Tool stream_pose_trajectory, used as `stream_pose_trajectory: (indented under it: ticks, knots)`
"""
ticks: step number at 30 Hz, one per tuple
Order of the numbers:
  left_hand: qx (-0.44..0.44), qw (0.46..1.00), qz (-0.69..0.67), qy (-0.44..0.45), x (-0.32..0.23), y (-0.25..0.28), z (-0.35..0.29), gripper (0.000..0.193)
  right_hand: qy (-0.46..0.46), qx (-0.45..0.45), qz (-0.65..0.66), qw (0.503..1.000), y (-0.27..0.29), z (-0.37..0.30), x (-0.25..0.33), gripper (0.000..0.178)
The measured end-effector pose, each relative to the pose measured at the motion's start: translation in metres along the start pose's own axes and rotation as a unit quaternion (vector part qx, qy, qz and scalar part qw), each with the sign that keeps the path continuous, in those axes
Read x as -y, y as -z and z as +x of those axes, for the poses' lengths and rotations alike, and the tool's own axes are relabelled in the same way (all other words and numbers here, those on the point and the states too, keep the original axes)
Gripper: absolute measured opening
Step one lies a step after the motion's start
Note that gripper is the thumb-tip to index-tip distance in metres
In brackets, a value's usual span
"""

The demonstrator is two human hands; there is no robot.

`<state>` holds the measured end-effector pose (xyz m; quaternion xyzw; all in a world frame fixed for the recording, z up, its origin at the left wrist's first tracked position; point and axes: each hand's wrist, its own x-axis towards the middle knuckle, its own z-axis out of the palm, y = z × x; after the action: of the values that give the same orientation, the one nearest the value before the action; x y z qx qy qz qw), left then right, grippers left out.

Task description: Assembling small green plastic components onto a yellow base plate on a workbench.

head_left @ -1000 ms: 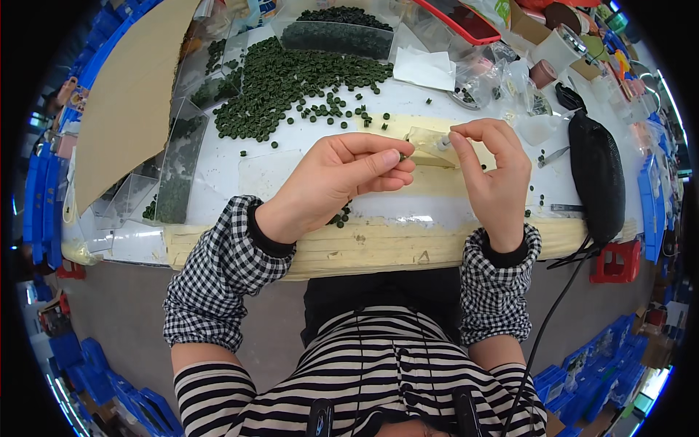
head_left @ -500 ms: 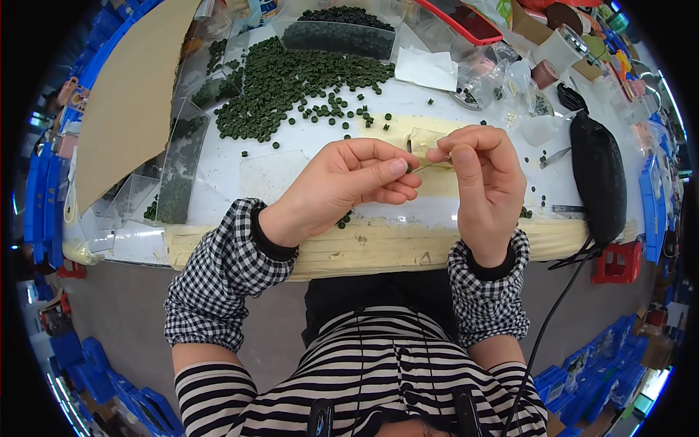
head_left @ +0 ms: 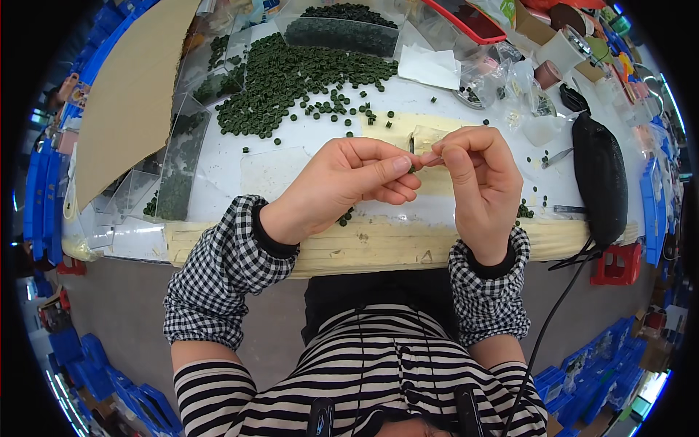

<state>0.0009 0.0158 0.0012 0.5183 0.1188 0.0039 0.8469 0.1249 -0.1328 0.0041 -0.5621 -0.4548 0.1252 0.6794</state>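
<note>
- A small, dark-green, round piece (head_left: pixel 413 170) is pinched in the left hand (head_left: pixel 342 178) above the white tabletop (head_left: pixel 415 98).
- The right hand (head_left: pixel 484 178) is narrowed beside it; whether anything is held cannot be told.

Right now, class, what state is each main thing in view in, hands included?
Left hand: pinching a small green piece.
Right hand: curled, close beside the left; grip unclear.
Green heap: loose, with scattered pieces at its edge.
Clear box: holding green pieces.
Phone: lying face up, screen dark.
White paper: lying creased.
</note>
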Motion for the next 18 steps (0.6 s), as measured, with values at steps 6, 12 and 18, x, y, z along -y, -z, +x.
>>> stream_pose_trajectory:
  ticks: [6, 12, 18]
  knots:
    - [-0.003, 1.0, 0.002, 0.002, -0.001, 0.0, -0.001, 0.025, -0.009, -0.045, 0.042, 0.998, 0.001, 0.001, 0.003, 0.008]
    - [-0.02, 1.0, 0.017, -0.01, -0.001, -0.002, 0.0, 0.025, 0.086, -0.164, -0.226, 0.956, 0.022, 0.01, -0.007, 0.009]
    - [-0.021, 1.0, 0.014, -0.017, 0.0, 0.0, 0.0, 0.025, 0.091, -0.05, -0.405, 0.908, 0.025, 0.014, -0.006, 0.011]
